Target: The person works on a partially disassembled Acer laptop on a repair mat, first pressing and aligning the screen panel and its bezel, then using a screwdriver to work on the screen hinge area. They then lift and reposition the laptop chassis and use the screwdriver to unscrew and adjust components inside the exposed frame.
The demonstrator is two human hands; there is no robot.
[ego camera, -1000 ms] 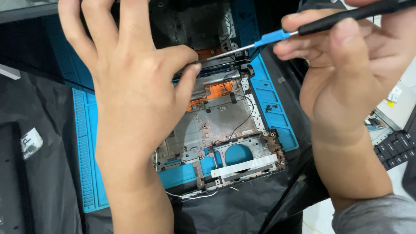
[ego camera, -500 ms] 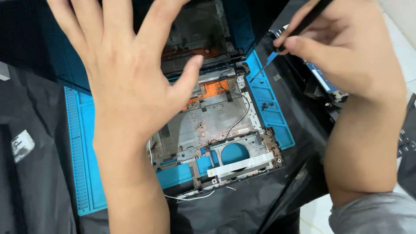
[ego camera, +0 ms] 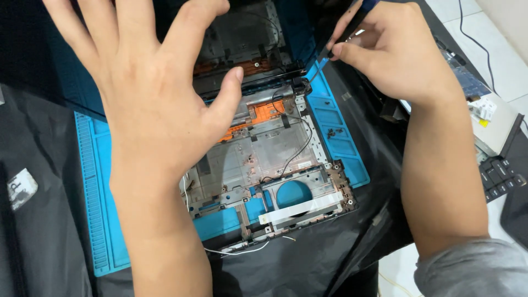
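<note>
Fingers [ego camera: 352, 52] of right hand [ego camera: 396, 55] pinch screwdriver [ego camera: 352, 25]

Grey laptop chassis [ego camera: 264, 165] under my hands, orange strip at its 11 o'clock; bright blue mat [ego camera: 93, 220] beneath; black cloth [ego camera: 44, 236] around; black-handled, blue-tipped tool [ego camera: 352, 25] at 1 o'clock.

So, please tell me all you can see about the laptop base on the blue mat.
The laptop base is an emptied grey shell that looks like plastic, lying flat on the blue mat. Inside are bare ribs, an orange strip near the hinge, a thin black wire and a round cutout showing the mat. A white wire trails off its near edge. The left hand hovers spread above it; contact is unclear.
</note>
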